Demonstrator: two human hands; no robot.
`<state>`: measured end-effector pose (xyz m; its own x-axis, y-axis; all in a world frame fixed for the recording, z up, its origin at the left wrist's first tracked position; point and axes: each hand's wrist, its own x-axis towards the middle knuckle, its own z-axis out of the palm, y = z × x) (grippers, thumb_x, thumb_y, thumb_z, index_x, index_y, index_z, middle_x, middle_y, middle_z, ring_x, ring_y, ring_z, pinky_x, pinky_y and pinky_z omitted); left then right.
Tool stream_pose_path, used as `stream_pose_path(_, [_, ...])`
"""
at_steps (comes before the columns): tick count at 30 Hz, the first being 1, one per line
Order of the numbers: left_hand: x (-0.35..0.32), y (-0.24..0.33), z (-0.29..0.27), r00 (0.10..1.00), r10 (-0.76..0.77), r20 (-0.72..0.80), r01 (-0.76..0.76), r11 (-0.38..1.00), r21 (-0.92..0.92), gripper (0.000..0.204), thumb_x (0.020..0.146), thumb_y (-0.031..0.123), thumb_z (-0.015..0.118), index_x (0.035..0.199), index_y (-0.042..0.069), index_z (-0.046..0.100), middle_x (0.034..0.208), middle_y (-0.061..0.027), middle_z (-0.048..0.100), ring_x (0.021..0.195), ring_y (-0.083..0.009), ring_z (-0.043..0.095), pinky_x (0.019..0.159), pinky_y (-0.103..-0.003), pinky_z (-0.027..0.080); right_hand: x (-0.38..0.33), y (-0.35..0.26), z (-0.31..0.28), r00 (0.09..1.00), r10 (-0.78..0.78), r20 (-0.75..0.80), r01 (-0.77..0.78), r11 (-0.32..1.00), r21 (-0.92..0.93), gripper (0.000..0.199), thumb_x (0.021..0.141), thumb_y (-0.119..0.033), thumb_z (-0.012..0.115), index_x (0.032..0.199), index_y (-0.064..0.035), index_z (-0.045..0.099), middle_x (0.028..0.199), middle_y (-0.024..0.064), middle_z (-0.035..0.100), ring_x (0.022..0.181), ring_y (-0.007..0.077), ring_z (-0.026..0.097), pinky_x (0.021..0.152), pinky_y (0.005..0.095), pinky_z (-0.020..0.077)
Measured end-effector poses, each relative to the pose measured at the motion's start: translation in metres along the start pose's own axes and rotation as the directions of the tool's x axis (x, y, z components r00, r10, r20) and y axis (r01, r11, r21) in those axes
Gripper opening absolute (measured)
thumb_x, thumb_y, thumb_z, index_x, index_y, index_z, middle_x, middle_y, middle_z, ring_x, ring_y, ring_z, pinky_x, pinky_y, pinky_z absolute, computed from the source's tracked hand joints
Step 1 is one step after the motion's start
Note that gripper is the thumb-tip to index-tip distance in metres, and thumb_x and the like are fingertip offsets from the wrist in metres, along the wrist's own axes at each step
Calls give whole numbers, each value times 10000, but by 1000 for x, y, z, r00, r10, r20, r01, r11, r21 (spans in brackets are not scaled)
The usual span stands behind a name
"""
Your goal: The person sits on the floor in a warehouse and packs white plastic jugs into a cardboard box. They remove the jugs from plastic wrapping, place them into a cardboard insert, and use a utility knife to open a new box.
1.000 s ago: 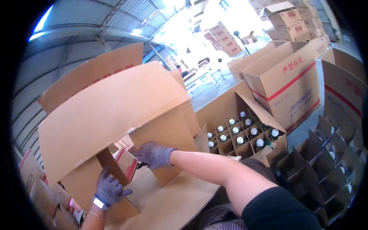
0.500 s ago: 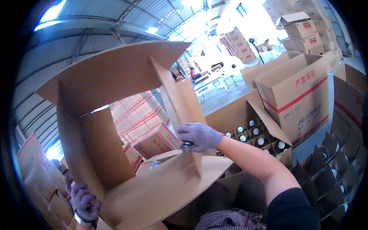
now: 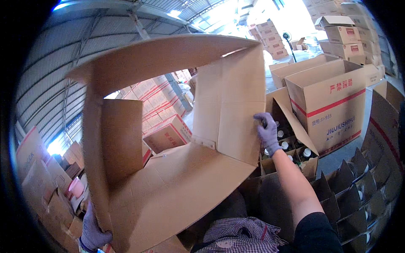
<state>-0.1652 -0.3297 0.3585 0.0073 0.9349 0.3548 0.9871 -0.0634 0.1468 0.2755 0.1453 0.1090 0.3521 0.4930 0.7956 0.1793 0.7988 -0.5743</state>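
A large brown cardboard carton [image 3: 168,198], opened out with flaps spread, is held up tilted in front of me, and I see right through it. My left hand [image 3: 93,232], in a greyish-purple glove, grips its lower left edge. My right hand [image 3: 268,133], gloved alike, is closed at the outer edge of the right-hand panel [image 3: 240,101]. A small dark item shows between its fingers, too little visible to name. Just behind that hand stands an open carton of white-capped bottles [image 3: 307,152] in cardboard dividers, partly hidden by the raised carton.
Empty open cartons [image 3: 333,105] with red stripes stand at the right. Closer, cardboard dividers [image 3: 350,198] surround more capped bottles. Stacked cartons [image 3: 162,101] rise beyond the raised one. A pink cup [image 3: 76,187] sits at the left among folded cardboard [image 3: 46,185]. A fan [image 3: 287,37] stands far back.
The carton has turned and its right panel has swung out to the right. My right hand has moved right from the carton's inner corner area to that panel's outer edge. My left hand keeps its hold.
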Motion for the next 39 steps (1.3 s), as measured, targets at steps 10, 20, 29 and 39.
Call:
stream_pose_path(10, [18,53,133,659,194,727,-597,722,349,1043,660,466,792,1489,-5,369,1464,-382,386,1262,-475,525,1048,-478,461,-57,125,-50,624,759,-187,-419,527,739,221,893,-83,579,1101,-93,653,881,18,637,676,141,592,550,286,494])
stream_pose_path(20, [31,-174,187,958,-158,-240,209,956,204,895,788,386,837,1491,23,420,1478,-154,513,1355,-275,479,1148,-412,383,-198,-41,-9,540,840,55,-731,436,525,234,942,-258,719,1043,-72,621,795,-19,616,564,101,533,496,231,441])
stream_pose_path(29, [-39,-236,217,697,-670,256,218,-142,-965,409,865,264,757,1169,9,664,1024,-100,709,948,-203,687,884,-326,571,-211,-25,-9,624,770,133,-745,535,399,370,921,-230,748,1202,-60,579,1139,69,627,938,186,659,748,313,583])
stream_pose_path(39, [-32,-194,221,752,-637,168,15,-239,-971,318,833,163,672,1100,-11,671,990,-125,712,853,-235,711,804,-356,597,-241,-75,-28,73,745,663,-930,-190,316,606,954,-388,642,1428,-57,458,1335,150,579,1200,304,597,1005,483,518])
